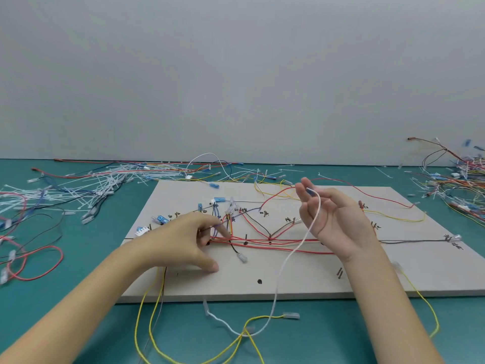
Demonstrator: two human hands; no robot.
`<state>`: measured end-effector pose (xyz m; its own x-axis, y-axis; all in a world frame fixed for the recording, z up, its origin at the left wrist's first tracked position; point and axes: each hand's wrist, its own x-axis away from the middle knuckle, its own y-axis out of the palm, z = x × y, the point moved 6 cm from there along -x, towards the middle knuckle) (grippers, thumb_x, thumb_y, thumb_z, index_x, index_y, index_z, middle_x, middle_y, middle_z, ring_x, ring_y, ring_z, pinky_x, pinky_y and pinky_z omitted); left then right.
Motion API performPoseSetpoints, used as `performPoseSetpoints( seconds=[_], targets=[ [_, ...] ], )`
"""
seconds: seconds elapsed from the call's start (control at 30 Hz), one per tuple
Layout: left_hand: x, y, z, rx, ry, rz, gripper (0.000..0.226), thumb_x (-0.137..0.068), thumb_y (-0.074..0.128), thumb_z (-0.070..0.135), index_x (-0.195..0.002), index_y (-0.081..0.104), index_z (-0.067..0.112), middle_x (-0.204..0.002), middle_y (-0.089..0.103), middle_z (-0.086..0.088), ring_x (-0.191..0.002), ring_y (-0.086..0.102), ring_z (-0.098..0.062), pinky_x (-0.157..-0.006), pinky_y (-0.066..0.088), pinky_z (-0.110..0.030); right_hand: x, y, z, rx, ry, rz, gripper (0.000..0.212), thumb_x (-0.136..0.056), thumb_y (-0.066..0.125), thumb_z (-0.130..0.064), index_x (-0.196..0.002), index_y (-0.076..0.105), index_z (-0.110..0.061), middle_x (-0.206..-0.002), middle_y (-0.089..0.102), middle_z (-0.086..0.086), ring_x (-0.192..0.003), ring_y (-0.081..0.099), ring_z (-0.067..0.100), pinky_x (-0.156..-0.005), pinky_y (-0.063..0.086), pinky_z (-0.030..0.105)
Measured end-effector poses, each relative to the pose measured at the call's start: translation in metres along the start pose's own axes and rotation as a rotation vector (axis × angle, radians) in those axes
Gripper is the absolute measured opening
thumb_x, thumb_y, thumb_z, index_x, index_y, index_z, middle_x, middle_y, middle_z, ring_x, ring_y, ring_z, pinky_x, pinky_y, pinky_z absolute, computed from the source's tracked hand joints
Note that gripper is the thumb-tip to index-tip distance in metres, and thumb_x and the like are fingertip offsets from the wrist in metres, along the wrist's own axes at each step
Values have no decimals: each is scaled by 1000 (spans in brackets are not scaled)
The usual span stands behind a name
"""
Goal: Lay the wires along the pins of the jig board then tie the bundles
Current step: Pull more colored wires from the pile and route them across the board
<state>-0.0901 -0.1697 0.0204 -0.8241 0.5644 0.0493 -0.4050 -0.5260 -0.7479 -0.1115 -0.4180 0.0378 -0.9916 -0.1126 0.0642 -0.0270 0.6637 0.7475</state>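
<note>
A pale grey jig board point(301, 279) lies flat on the teal table, with black pins and handwritten labels. Red wires point(275, 241) run in a bundle along its middle, with black, blue and yellow branches. My left hand point(183, 240) rests on the board at the bundle's left end, its fingers pinching wires there. Raised above the board, palm up, my right hand point(333, 219) has a white wire point(291, 256) draped over its fingers. That wire hangs down past the board's front edge to the table.
White cable ties point(86, 185) and loose wires lie in a heap at the back left. A tangle of coloured wires point(462, 179) sits at the far right. Yellow wires point(157, 337) loop over the table in front of the board. A grey wall stands behind.
</note>
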Motion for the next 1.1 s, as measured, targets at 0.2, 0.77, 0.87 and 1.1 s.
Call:
performPoseSetpoints(
  seconds=[0.2,0.77,0.87,1.1],
  targets=[
    [10,-11,29,-109,131,314,77,-55,73,59,-121,34,60,-119,37,21,-112,41,0,-96,35,-31,-6,0,3,111,-127,49,38,-74,62,-3,-112,58,-6,-111,72,11,-73,72,13,-67,57,23],
    [14,41,61,835,74,-184,37,-91,54,39,-89,77,10,-77,67,-3,-61,54,-7,-51,43,-18,-6,0,16,246,-113,185,26,-89,63,-15,-113,59,-6,-113,70,15,-76,72,21,-67,59,29],
    [6,30,51,1098,14,-43,39,-84,55,40,-90,79,10,-76,68,-1,-64,60,-6,-55,51,-18,-3,14,28,283,-14,77,41,-82,65,-17,-121,56,-8,-121,67,13,-82,71,24,-64,59,29],
    [0,17,42,1491,6,80,38,-87,54,36,-99,78,9,-88,72,-3,-77,69,-10,-68,56,-19,1,40,53,540,109,-184,56,-81,72,-25,-130,51,-8,-119,68,12,-88,69,27,-61,57,27]
  ],
)
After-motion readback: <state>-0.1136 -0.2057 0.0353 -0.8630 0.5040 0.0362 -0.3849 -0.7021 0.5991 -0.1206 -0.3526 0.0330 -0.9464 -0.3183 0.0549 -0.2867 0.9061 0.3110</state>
